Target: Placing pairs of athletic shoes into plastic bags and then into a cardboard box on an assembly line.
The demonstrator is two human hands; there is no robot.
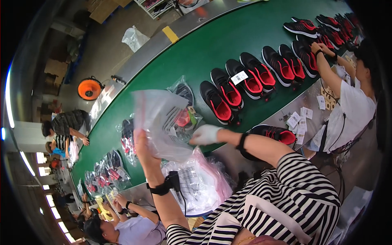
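Note:
My left hand (141, 148) is closed on the near left edge of a clear plastic bag (161, 118), which has a reddish strip along one side and stands raised above the green belt. My right hand (205, 135), in a white glove, pinches the bag's right edge at its fingertips. Through and behind the bag show black-and-red sneakers (183, 93) wrapped in clear plastic; whether any lie inside the raised bag I cannot tell. Just below my hands sits a stack of clear bags (192, 183) with pinkish edges.
Unwrapped black-and-red sneakers (216, 100) line the green belt (179, 67) to the right, one pair bearing a white label (239, 77). Bagged shoes (108, 169) lie leftward. A single sneaker (274, 134) and loose tags (300, 121) rest on the metal ledge. Co-workers stand on both sides.

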